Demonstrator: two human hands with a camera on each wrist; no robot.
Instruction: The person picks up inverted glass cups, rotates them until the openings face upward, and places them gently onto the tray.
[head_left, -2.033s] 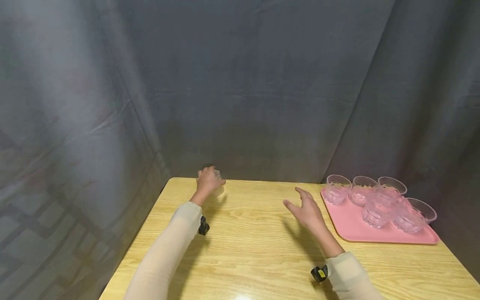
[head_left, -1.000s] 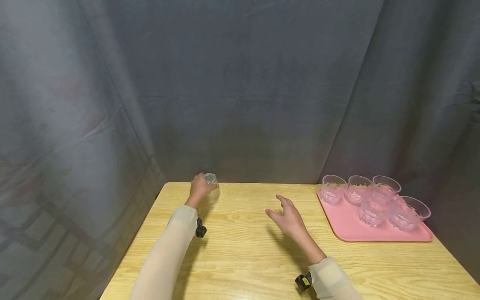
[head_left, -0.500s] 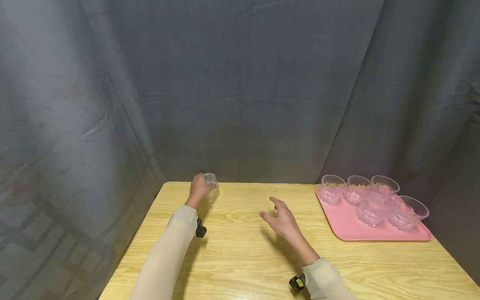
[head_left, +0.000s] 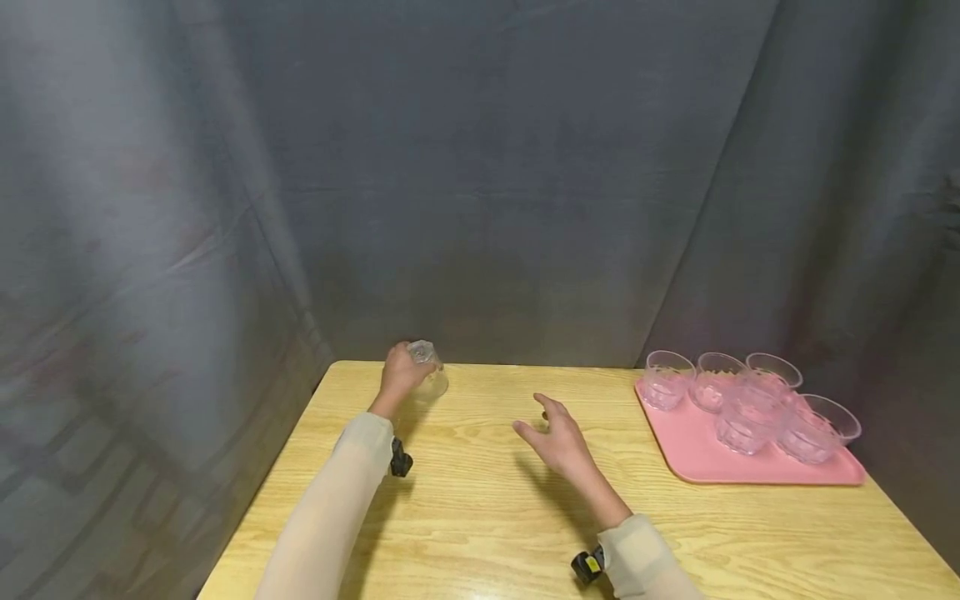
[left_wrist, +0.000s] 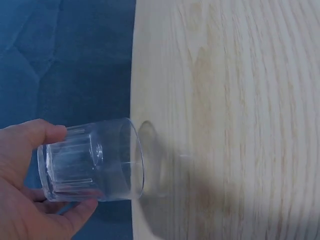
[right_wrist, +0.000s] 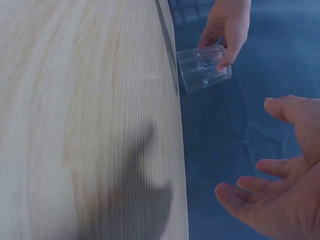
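Note:
Near the table's back left corner, my left hand point(head_left: 401, 377) grips a clear drinking glass point(head_left: 432, 382) by its base end. The glass is upside down, with its wide rim facing the tabletop. In the left wrist view the thumb and fingers hold opposite sides of the ribbed glass point(left_wrist: 75, 162); its rim is close to the wood, and I cannot tell whether it touches. My right hand point(head_left: 561, 435) hovers over the middle of the table, fingers spread and slightly bent, holding nothing. The right wrist view shows this right hand point(right_wrist: 280, 185) well apart from the glass point(right_wrist: 202, 67).
A pink tray point(head_left: 697, 454) lies at the right of the wooden table point(head_left: 480, 508). Several clear glasses point(head_left: 750, 417) stand upright on it, crowded toward its back and right. A grey curtain point(head_left: 480, 208) hangs behind the table and along its sides.
My left hand has shifted on the glass, so its base now shows beside the fingers; the glass has since tilted slightly. My right hand has moved left, away from the tray.

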